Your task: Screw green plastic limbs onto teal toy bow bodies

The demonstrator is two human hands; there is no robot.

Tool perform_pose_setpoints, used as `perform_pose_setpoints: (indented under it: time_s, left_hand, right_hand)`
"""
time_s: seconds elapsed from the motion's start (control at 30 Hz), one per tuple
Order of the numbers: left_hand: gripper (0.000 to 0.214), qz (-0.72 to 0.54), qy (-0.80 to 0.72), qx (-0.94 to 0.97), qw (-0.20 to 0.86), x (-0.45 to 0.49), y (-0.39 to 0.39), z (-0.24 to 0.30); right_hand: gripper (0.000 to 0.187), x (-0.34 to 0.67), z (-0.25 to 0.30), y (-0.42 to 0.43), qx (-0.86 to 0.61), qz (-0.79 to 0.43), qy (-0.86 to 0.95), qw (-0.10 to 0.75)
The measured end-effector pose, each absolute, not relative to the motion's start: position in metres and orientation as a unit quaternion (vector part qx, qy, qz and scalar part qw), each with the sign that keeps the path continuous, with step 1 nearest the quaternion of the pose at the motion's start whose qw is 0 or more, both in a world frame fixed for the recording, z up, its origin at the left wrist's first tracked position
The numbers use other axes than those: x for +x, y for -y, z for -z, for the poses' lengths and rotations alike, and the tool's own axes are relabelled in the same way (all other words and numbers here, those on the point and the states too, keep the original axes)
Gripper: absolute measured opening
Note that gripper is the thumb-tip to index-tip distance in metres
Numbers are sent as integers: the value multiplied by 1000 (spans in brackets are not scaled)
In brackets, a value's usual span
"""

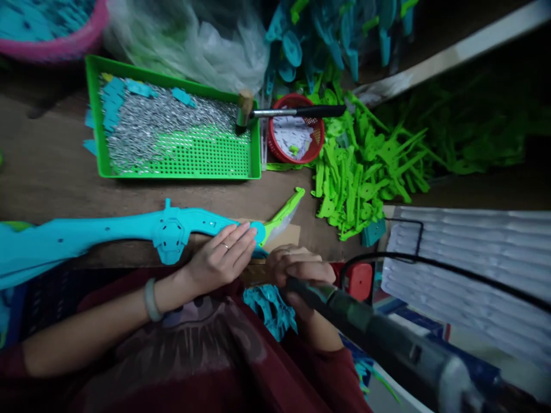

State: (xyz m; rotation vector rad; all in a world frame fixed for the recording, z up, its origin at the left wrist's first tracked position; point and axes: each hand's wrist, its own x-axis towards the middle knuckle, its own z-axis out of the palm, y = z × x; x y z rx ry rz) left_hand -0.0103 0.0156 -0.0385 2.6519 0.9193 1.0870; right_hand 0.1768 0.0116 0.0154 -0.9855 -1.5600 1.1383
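Note:
A long blue plastic toy body (133, 226), which looks like a toy bow or gun, lies across the table's front. A curved light-green arm (284, 215) joins its right end. My left hand (228, 252) lies over that end with its fingers together, gripping it; the thumb is hidden. In my right hand (301, 267) is a dark electric screwdriver (365, 318), its cord looping off to the right. The fingers wrap round its front part, and its tip is hidden behind them. Beneath the joint lies a piece of brown cardboard (287, 236).
A green tray (181, 176) of small metal screws and blue pieces stands behind. A hammer (293, 112) rests across its edge and a red basket (319, 146) of white pieces. Green parts (357, 172) are heaped at right. A pink basket (86, 37) stands back left.

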Motion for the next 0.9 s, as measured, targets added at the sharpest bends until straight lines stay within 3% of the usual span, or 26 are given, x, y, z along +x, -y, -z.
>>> perform_pose_setpoints:
  time_s: [0.07, 0.17, 0.3, 0.5, 0.73, 0.9]
  left_hand:
    - [26, -355, -310, 880, 53, -8, -14, 38]
    - [27, -340, -317, 884, 47, 1, -13, 38]
    - [34, -300, -350, 886, 53, 10, -10, 33]
    - [34, -314, -377, 870, 52, -14, -7, 17]
    - [34, -273, -421, 861, 76, -45, -17, 13]
    - [31, -269, -436, 851, 119, -64, -25, 16]
  right_hand:
    - [24, 171, -33, -26, -309, -507, 659, 462]
    - [29, 145, -54, -70, -352, -502, 627, 480]
    - [24, 78, -40, -157, -314, -395, 566, 651]
    - [34, 23, 10, -213, -340, -404, 591, 609]
    - [30, 25, 16, -211, -316, -447, 589, 595]
    - [42, 24, 20, -212, -365, -421, 609, 566]
